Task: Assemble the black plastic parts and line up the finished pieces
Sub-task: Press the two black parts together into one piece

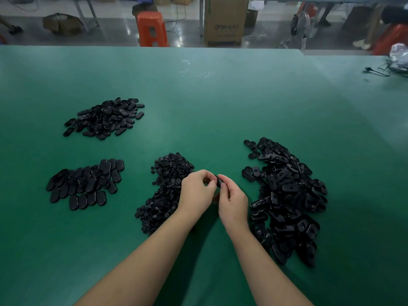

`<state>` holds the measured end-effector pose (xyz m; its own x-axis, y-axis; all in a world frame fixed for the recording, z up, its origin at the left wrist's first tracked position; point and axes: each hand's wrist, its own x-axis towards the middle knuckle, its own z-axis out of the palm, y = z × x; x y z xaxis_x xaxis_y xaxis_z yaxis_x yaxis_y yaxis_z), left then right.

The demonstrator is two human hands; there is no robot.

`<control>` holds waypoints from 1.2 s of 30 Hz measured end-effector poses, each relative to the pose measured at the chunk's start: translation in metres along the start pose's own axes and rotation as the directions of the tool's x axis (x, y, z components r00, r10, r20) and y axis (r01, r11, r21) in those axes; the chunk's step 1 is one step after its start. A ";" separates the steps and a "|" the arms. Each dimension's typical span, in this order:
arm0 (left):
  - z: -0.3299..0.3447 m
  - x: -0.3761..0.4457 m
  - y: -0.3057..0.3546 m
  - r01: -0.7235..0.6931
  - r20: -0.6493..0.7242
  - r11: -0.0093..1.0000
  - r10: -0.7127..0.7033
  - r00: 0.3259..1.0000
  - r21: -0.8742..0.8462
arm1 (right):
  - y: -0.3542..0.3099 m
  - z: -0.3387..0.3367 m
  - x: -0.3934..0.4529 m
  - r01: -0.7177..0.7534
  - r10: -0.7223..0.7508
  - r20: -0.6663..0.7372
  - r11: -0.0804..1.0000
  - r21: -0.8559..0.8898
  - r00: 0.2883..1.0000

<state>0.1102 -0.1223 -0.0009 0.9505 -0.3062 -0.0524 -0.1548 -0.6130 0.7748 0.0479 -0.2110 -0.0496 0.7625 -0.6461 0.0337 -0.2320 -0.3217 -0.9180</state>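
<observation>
Head view. Both hands meet just below table centre, between two heaps. The left hand has its fingers curled, tips pinched at the part; what they pinch besides is too small to tell, possibly a small disc. The right hand pinches the same part from its 3 o'clock side, thumb and fingers curled round it. The part is held clear of the table, at 12 o'clock of both wrists.

Supply: the disc heap touches the left hand at its 9 o'clock. The shell heap lies just beside the right hand at 3 o'clock. The finished rows lie at 9 o'clock, well apart from the hands, partly lined up. A loose heap sits at 10 o'clock.

Step in hand, by judgement: seating a small piece into the shell.
- Hold the shell steady with the right hand; align with the left before pressing.
- Press squarely; a tilted insert likely jams or pops out.
- Keep the work above bare table, not above a heap, so a dropped piece is found.

Room for moving: open table runs from 11 to 1 o'clock up to the far edge. The path to the rows passes over the disc heap; lift above it. A cable lies at 2 o'clock near the far right edge, well clear.
</observation>
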 end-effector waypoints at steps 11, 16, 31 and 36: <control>-0.002 0.004 0.000 0.035 0.009 0.999 -0.035 0.999 -0.016 | -0.005 -0.001 -0.003 -0.014 0.014 0.019 1.000 0.012 1.000; -0.001 0.007 0.002 -0.006 -0.022 1.000 0.005 1.000 -0.007 | -0.003 -0.002 -0.002 -0.052 0.051 0.014 0.997 0.062 0.999; -0.008 0.009 -0.004 0.139 0.185 0.964 -0.098 0.978 -0.226 | -0.010 -0.004 -0.004 0.004 -0.006 0.044 0.999 0.037 0.999; -0.004 0.006 -0.003 0.126 0.153 0.979 -0.101 0.983 -0.162 | -0.008 -0.003 -0.003 -0.004 0.002 0.058 1.000 0.031 0.998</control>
<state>0.1174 -0.1195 -0.0005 0.9087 -0.3506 -0.2264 0.0117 -0.5207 0.8536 0.0464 -0.2085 -0.0409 0.7959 -0.6053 0.0088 -0.2162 -0.2977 -0.9299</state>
